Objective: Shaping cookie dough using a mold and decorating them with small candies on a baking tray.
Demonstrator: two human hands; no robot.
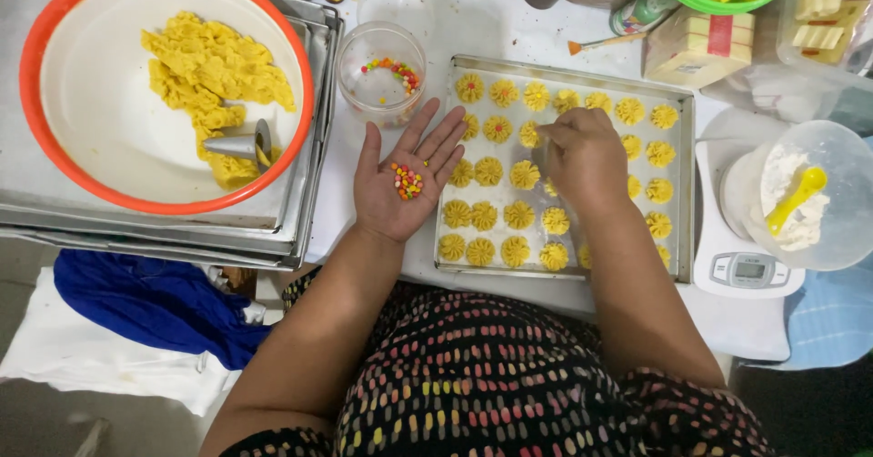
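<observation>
Left hand (400, 180) lies palm-up with fingers wide, cupping coloured candy beads (406, 181) beside the baking tray (684, 193), while right hand (582, 152), fingers pinched narrow, sets one on a yellow dough rosette (530, 135); top-row rosettes appear decorated, the lower rows remain bare

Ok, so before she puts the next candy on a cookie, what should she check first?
1. Candies ready: the left hand lies palm up with a small pile of coloured candies. Ok.
2. Refill close by: the clear candy jar sits just above that hand, some candies inside. Ok.
3. Right hand over the baking tray, fingertips pinched by a piped cookie. Ok.
4. Candy between those fingertips: too small to see. Cannot tell.
5. Cookies left without a candy: several lower ones look plain. Ok.
</observation>
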